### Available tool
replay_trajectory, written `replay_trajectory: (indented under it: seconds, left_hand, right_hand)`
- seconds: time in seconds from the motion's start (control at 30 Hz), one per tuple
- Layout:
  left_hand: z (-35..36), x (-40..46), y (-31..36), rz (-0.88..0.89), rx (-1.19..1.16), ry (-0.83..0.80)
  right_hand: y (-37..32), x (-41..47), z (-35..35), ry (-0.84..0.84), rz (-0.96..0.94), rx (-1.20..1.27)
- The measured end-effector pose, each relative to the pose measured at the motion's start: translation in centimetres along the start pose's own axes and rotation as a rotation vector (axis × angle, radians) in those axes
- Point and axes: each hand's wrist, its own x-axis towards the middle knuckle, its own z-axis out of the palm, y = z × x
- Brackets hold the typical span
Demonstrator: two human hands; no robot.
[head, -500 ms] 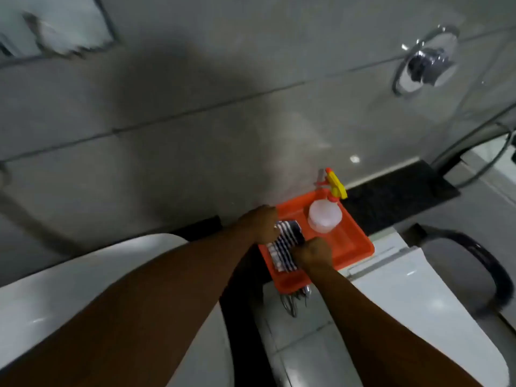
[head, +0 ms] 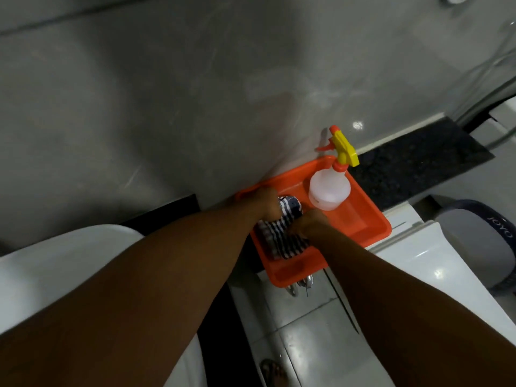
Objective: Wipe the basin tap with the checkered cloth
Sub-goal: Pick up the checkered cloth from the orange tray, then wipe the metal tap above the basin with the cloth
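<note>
The checkered cloth, dark blue and white, lies folded in the left part of an orange tray. My left hand grips its far end and my right hand pinches its right edge. Both hands rest on the cloth inside the tray. A white basin fills the lower left; its tap is not in view.
A white spray bottle with a yellow and orange trigger stands at the tray's back. Chrome fittings hang under the tray. A white toilet cistern is to the right, and a grey bin behind it. Grey tiled wall ahead.
The camera has tilted down, so the wall valve has left the view. Both hands stay on the cloth in the tray, the cloth slightly more bunched.
</note>
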Motion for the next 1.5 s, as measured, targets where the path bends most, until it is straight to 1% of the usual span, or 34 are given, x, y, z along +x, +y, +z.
replay_trajectory:
  seconds: [0.07, 0.13, 0.23, 0.33, 0.4, 0.5, 0.6, 0.7, 0.77, 0.87, 0.93, 1.03, 1.13, 1.17, 1.2, 1.23, 1.27, 1.3, 1.33, 1.37, 1.4, 1.47, 1.5]
  left_hand:
    - [-1.0, -0.6, 0.0, -0.025, -0.119, -0.023]
    - [-2.8, -2.2, -0.1, -0.055, -0.289, -0.015]
    - [-6.6, -6.6, -0.7, -0.083, -0.615, 0.069]
    - [-10.2, -13.5, -1.9, -0.04, -0.896, 0.173]
    - [-12.5, -18.5, -3.2, -0.048, -1.043, 0.213]
    - [-15.7, -25.3, -5.6, -0.06, -1.229, 0.267]
    - [-18.8, -32.5, -8.9, -0.056, -1.361, 0.389]
    - [-21.7, -39.3, -13.0, -0.076, -1.374, 0.567]
    - [-23.4, -43.2, -15.9, -0.124, -1.36, 0.702]
    - [-24.8, -47.6, -20.3, -0.253, -1.326, 0.864]
    - [-24.7, -49.3, -22.8, -0.351, -1.32, 0.914]
    - [-23.2, -50.0, -25.3, -0.468, -1.311, 0.9]
    - [-22.0, -49.3, -26.1, -0.509, -1.212, 0.858]
    - [-21.8, -48.9, -26.0, -0.549, -1.152, 0.86]
    - [-21.7, -48.5, -25.9, -0.637, -1.019, 0.887]
    - [-21.7, -48.2, -25.6, -0.737, -0.818, 0.958]
    - [-21.7, -48.0, -24.9, -0.785, -0.599, 1.078]
    - [-21.7, -47.7, -24.1, -0.751, -0.436, 1.199]
    - [-22.0, -47.4, -23.0, -0.67, -0.365, 1.262]
    - [-22.3, -46.9, -22.0, -0.601, -0.369, 1.244]
    - [-22.7, -46.2, -21.3, -0.568, -0.418, 1.181]
    - [-23.6, -44.9, -20.7, -0.559, -0.549, 0.948]
    - [-24.0, -44.2, -20.7, -0.514, -0.656, 0.851]
  right_hand:
    - [-0.8, -0.5, -1.0, 0.019, 0.065, -0.03]
    - [-1.7, -1.7, -2.2, 0.04, 0.059, -0.003]
    - [-3.6, -5.0, -4.7, 0.025, -0.092, 0.133]
    - [-6.7, -10.2, -6.9, 0.031, -0.287, 0.233]
    - [-9.7, -14.7, -7.8, -0.027, -0.39, 0.246]
    - [-14.6, -20.4, -8.8, -0.224, -0.483, 0.302]
    - [-20.1, -25.1, -7.7, -0.378, -0.527, 0.294]
    - [-25.7, -29.7, -4.5, -0.484, -0.595, 0.311]
    - [-29.1, -32.6, -1.9, -0.494, -0.622, 0.311]
    - [-33.2, -35.9, 2.5, -0.43, -0.655, 0.301]
    - [-34.9, -37.4, 5.6, -0.37, -0.661, 0.301]
    - [-35.9, -38.0, 9.1, -0.289, -0.647, 0.323]
    - [-35.9, -37.2, 11.1, -0.168, -0.649, 0.322]
    - [-35.9, -36.8, 11.4, -0.139, -0.663, 0.313]
    - [-35.9, -36.4, 11.5, -0.121, -0.678, 0.305]
    - [-35.9, -36.0, 11.7, -0.109, -0.694, 0.302]
    - [-35.8, -35.9, 11.8, -0.095, -0.716, 0.295]
    - [-35.7, -35.8, 11.7, -0.06, -0.755, 0.277]
    - [-35.4, -35.8, 11.5, 0.006, -0.826, 0.246]
    - [-34.9, -35.9, 11.1, 0.106, -0.942, 0.189]
    - [-34.3, -35.8, 10.5, 0.253, -1.106, 0.089]
    - [-32.9, -34.6, 9.2, 0.595, -1.45, -0.193]
    - [-32.4, -33.6, 8.5, 0.715, -1.578, -0.328]
